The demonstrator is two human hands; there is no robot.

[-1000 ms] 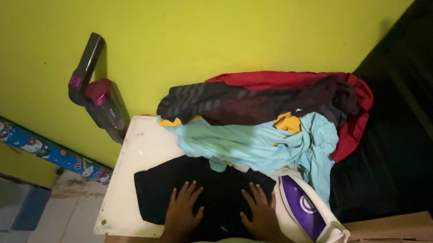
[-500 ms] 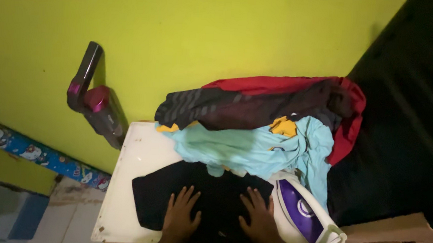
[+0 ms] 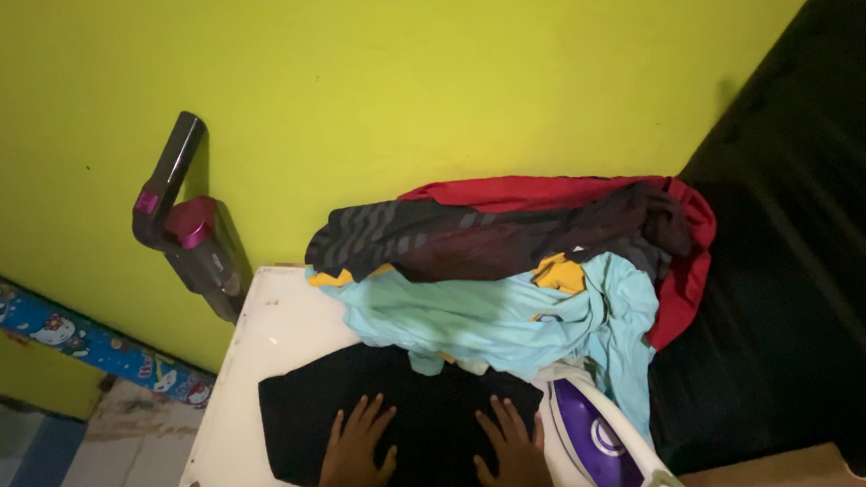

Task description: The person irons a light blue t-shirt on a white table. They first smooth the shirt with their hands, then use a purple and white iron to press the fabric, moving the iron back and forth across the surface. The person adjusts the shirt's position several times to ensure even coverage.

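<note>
A black garment (image 3: 313,407) lies flat on a white board (image 3: 244,382). My left hand (image 3: 352,456) presses on it with fingers spread, palm down. My right hand (image 3: 510,461) rests flat on the same cloth a little to the right, fingers apart. Neither hand holds anything. A purple and white iron (image 3: 608,455) lies just right of my right hand, at the board's edge.
A heap of clothes sits at the board's far end: light blue shirt (image 3: 489,317), dark striped garment (image 3: 453,237), red cloth (image 3: 687,259). A dark handheld vacuum (image 3: 184,223) leans on the yellow-green wall (image 3: 413,82). Dark furniture (image 3: 812,277) stands right; a cardboard piece (image 3: 789,481) lies lower right.
The view has tilted up, so everything sits lower in the frame. Both hands stay flat on the black garment in about the same places.
</note>
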